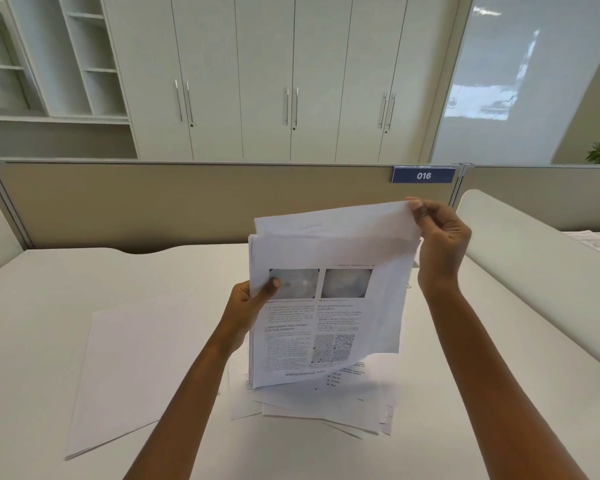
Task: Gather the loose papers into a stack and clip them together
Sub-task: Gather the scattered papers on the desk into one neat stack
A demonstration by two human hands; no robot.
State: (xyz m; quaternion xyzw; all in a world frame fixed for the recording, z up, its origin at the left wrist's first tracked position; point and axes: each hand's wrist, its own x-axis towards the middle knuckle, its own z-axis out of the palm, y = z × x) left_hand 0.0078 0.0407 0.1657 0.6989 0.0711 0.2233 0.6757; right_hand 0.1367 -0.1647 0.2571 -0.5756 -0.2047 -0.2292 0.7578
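I hold a sheaf of printed papers [326,317] upright above the white desk [49,306]. My left hand [248,306] grips its left edge, thumb on the front page. My right hand [440,244] pinches the top right corner of a single sheet [340,233] that curls over the sheaf's top. Below the sheaf lies a loose, uneven pile of papers [326,407] on the desk. A second neater stack of blank-looking sheets [136,368] lies to the left. No clip is visible.
A beige partition [187,202] with a blue "016" label [423,175] closes the desk's far side. A white curved divider [534,271] rises at right, with more printed sheets [596,244] behind it. Cabinets stand beyond.
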